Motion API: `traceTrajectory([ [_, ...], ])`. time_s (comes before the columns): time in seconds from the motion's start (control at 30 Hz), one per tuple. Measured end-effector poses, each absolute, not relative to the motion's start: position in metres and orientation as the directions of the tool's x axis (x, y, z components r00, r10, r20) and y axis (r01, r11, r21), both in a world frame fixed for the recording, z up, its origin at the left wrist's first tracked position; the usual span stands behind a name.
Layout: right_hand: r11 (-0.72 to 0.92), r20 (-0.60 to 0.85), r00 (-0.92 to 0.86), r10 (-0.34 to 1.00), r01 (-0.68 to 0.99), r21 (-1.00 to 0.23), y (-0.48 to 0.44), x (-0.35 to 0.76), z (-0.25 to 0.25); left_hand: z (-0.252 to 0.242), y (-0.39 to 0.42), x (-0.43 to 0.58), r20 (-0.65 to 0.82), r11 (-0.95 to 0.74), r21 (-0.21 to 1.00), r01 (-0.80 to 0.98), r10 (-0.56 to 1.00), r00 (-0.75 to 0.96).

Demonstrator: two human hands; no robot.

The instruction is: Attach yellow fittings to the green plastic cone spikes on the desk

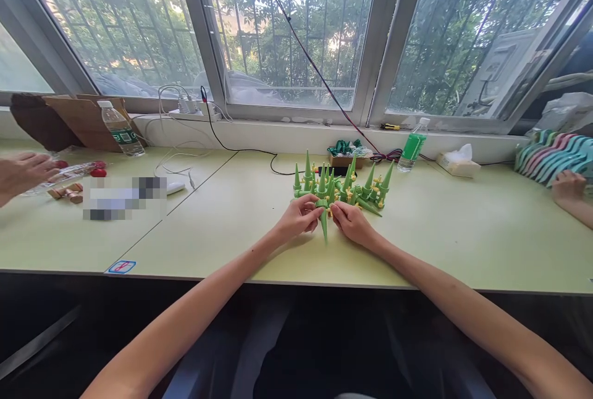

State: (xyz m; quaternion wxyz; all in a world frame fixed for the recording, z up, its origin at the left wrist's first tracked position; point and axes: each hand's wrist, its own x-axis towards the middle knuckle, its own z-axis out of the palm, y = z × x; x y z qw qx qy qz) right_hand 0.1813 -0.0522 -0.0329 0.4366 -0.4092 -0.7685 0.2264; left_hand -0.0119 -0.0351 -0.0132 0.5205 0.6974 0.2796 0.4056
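Observation:
My left hand point(301, 215) is closed around a green plastic spike piece point(323, 226), its long cone pointing down toward the table's front edge. From the right, the fingers of my right hand point(351, 221) are pinched at a small yellow part point(330, 214) beside that spike. Whether the yellow part is fixed to the spike I cannot tell. Just behind both hands stands a cluster of similar green spikes point(307, 170), most pointing up, with small yellow parts among them. One green cone point(369, 207) lies tilted on the table at the cluster's right.
A green-labelled bottle point(412, 147) and a tissue box point(456, 166) stand back right. Behind the cluster is a small box point(345, 162) with green cloth. Cables and another bottle point(121, 130) are at left. Other people's hands point(25, 173) show at both sides, the right one by hangers point(546, 155).

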Motion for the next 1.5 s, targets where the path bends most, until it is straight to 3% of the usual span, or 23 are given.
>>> traceTrajectory([
  [0.27,0.666,0.571,-0.353,0.742,0.488,-0.564,-0.053,0.188,-0.031,-0.018,-0.027,-0.016,0.152,-0.105,0.987,-0.119,0.837,0.525],
  [0.43,0.716,0.621,-0.384,0.684,0.517,-0.469,-0.051,0.189,-0.035,-0.016,-0.031,-0.015,0.155,-0.121,0.988,-0.097,0.816,0.556],
  [0.77,0.535,0.475,-0.25,0.844,0.455,-0.712,-0.054,0.18,-0.033,-0.011,-0.044,-0.009,0.281,-0.343,0.939,0.0,0.768,0.576],
  [0.93,0.535,0.483,-0.233,0.844,0.439,-0.722,-0.051,0.179,-0.032,-0.012,-0.041,-0.009,0.265,-0.315,0.949,-0.011,0.779,0.568],
  [1.13,0.62,0.586,-0.267,0.765,0.554,-0.556,-0.052,0.186,-0.033,-0.014,-0.032,-0.012,0.17,-0.153,0.985,-0.076,0.825,0.538],
  [1.3,0.698,0.656,-0.396,0.643,0.656,-0.289,-0.051,0.192,-0.034,-0.011,-0.031,-0.015,0.045,0.018,0.994,-0.109,0.835,0.549],
  [1.5,0.708,0.61,-0.544,0.577,0.705,-0.041,-0.053,0.193,-0.03,-0.01,-0.028,-0.018,-0.019,0.113,0.986,-0.123,0.808,0.589],
])
